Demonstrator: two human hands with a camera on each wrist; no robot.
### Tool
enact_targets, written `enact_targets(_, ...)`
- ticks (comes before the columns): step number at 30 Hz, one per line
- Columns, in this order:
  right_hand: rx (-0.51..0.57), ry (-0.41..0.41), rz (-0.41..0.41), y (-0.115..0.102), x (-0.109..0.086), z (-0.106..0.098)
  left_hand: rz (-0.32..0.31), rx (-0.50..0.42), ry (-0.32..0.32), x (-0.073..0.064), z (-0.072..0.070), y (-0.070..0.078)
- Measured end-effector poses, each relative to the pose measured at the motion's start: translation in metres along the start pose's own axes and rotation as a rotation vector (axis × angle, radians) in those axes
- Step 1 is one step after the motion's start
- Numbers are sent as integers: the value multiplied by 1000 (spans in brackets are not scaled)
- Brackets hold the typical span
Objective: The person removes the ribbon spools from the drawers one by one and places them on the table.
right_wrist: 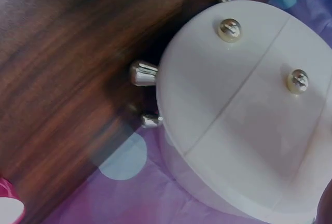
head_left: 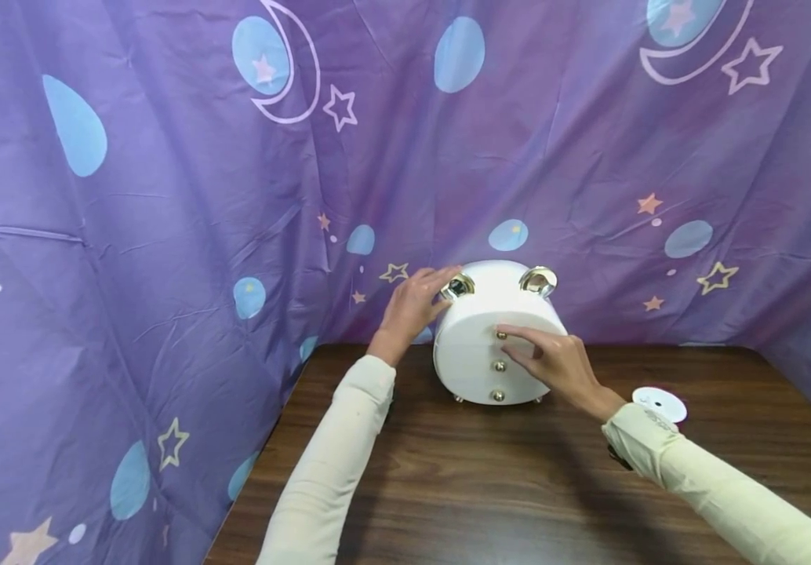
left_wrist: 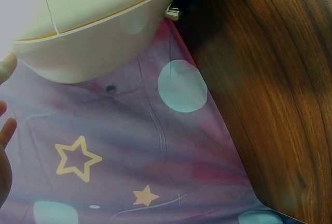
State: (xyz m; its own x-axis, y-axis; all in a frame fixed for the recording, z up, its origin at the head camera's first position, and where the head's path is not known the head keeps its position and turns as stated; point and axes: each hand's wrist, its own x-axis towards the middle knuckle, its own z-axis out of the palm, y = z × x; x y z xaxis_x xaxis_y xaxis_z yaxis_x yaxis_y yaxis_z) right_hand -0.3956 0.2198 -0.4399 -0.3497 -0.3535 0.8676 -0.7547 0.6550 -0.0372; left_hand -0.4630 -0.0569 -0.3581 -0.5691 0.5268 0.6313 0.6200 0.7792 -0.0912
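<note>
A white, rounded drawer box point(head_left: 472, 353) with two gold ear-shaped pieces and a column of three gold knobs stands at the table's back. My left hand point(head_left: 414, 302) is at its upper left, straight fingers beside the left gold ear point(head_left: 459, 286). In the left wrist view, a fingertip point(left_wrist: 7, 67) meets the box's side. My right hand point(head_left: 557, 361) reaches to the front, index fingertip at the top knob point(head_left: 501, 335), thumb a little below it. Seams between drawers and the two lower knobs point(right_wrist: 230, 30) show in the right wrist view, the drawer fronts lying flush there.
The dark wooden table point(head_left: 448, 486) carries a white disc-topped object point(head_left: 662, 403) with a pink edge, right of the box near my right wrist. Close behind the box hangs a purple curtain point(head_left: 391, 173) with moons and stars. Small metal feet point(right_wrist: 143, 73) hold the box up.
</note>
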Motion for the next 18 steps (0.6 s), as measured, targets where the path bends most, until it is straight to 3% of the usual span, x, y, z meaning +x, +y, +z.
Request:
enact_targets(10, 91, -33, -59, 6, -20, 12, 8, 8, 28, 0, 1, -1)
enact_targets(18, 67, -98, -56, 18, -35, 26, 10, -4, 27, 0, 3, -1)
